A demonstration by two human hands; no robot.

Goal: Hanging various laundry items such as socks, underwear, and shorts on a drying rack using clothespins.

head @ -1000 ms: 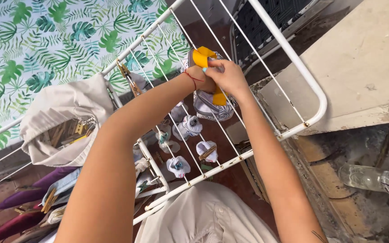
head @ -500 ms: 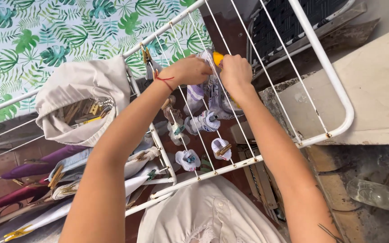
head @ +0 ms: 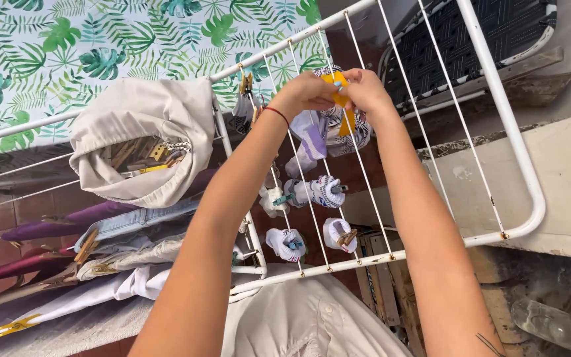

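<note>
**Yellow peg pinched at rack wire**

A yellow clothespin point(head: 340, 92) is pinched by left hand point(head: 306, 92) & right hand point(head: 365, 89) together, over patterned cloth point(head: 338, 129) on the white drying rack point(head: 507, 125). Free wires are seen to the right; peg bag point(head: 143, 139) hangs left, socks point(head: 312, 192) below.

The clothespin point(head: 340, 92) is yellow, the drying rack point(head: 497, 119) white, and the peg bag point(head: 143, 142) beige. The cloth point(head: 100, 53) behind is white with green leaves. The garment point(head: 338, 129) is white with dark patterning.

Left hand point(head: 306, 92), right hand point(head: 365, 89) pinched together.
</note>
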